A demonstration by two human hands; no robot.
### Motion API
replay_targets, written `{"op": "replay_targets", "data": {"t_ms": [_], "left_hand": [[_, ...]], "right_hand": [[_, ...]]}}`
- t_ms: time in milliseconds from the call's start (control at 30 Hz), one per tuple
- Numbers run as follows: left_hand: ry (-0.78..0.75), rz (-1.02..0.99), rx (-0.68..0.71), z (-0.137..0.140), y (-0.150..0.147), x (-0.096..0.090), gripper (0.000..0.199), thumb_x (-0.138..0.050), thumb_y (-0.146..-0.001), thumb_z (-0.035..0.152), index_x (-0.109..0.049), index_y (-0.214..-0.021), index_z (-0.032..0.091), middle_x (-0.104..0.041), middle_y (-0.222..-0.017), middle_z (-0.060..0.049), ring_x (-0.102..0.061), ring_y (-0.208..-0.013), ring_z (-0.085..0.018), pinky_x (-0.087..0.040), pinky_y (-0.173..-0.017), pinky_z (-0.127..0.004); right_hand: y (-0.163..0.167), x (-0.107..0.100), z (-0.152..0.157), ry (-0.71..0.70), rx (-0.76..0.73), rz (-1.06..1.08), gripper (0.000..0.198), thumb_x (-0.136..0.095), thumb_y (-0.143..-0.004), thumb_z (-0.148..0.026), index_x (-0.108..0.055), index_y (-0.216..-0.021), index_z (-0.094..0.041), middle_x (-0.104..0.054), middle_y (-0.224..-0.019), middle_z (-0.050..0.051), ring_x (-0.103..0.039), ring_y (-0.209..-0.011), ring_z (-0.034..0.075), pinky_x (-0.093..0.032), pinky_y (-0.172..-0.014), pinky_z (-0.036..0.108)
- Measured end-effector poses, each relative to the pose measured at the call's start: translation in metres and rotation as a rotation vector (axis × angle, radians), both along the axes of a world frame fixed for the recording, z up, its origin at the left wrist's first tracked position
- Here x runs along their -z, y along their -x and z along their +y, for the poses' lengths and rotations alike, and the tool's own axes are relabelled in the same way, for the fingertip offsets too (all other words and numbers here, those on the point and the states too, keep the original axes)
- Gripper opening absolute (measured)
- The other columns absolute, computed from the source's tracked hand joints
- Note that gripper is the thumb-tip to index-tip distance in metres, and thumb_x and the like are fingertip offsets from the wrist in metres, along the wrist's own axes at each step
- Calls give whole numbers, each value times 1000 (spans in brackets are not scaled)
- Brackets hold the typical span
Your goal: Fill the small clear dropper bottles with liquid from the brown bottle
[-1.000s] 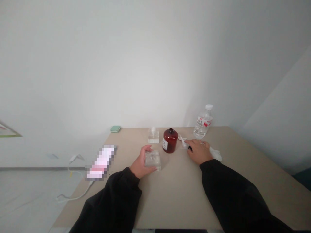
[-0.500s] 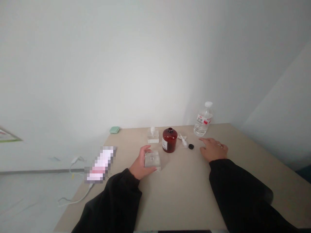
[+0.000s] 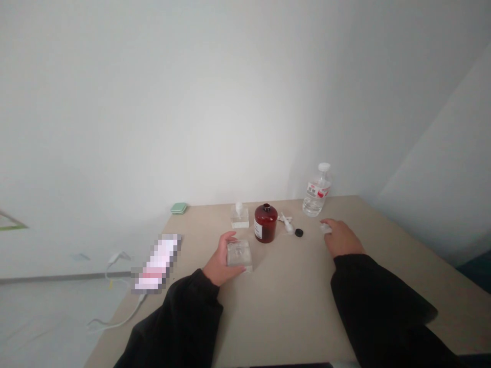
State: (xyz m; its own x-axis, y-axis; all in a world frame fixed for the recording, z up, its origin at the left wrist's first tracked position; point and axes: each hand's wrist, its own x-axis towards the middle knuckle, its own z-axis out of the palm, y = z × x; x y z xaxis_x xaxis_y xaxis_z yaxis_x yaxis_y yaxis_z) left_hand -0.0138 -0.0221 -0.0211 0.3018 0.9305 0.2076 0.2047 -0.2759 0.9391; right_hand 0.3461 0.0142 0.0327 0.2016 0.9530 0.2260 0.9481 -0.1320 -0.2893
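Observation:
My left hand (image 3: 221, 260) is wrapped round the sides of a square clear bottle (image 3: 240, 254) that stands on the table with its top uncapped. Between the thumb and fingers of my right hand (image 3: 342, 239) is a small whitish, translucent piece (image 3: 326, 228), too small to name. Behind the clear bottle stands a brown-red round bottle (image 3: 265, 223) with a white label and an open neck. A second square clear bottle (image 3: 240, 219) with a white top is to its left. A white pump head (image 3: 287, 224) and a black ring-shaped cap (image 3: 298, 233) lie to its right.
A water bottle (image 3: 316, 190) with a white cap stands near the back right of the table (image 3: 284, 312). A small green box (image 3: 178, 208) sits at the back left corner. Along the left edge lies a phone (image 3: 158, 263) with a white cable (image 3: 128, 317).
My right hand has closed its fingers on the small whitish piece, beside the water bottle. The left hand keeps its hold on the clear bottle. The whole view has shifted slightly.

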Motion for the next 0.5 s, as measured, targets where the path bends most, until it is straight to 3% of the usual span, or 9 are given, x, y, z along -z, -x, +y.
{"op": "replay_targets", "data": {"t_ms": [100,233,367,500], "left_hand": [[20,-20,-3,0,-1,-1,91,-80,-60,27,-24,-131,28,-42,-118,-6,-54,-100,-22,-42,-92,-41],[15,-19,-23,0,-2,-3,93,-81,-59,25,-24,-132,28,-43,-117,-5,-54,-100,-22,-42,-93,-42],[-14,-10,-49,0,-3,-3,97,-81,-57,21,-22,-134,25,-46,-115,-6,-55,-103,-24,-41,-98,-47],[-42,-34,-56,2,-4,-1,102,-82,-55,19,-20,-136,24,-46,-117,-8,-55,-108,-28,-40,-100,-50]], "right_hand": [[37,-22,-14,-186,-186,191,40,-45,-80,-17,-66,-113,-17,-66,-111,12,-62,-103,29,-47,-92,40],[113,-35,-26,42,-555,439,28,-53,-80,-22,-71,-101,-22,-72,-99,5,-66,-90,23,-51,-82,34],[172,-31,-21,110,-702,403,34,-51,-76,-6,-70,-103,-17,-72,-100,8,-65,-93,21,-47,-85,31],[193,-36,-14,107,-784,295,46,-47,-75,0,-64,-113,-18,-71,-93,6,-64,-88,20,-45,-81,29]]}}
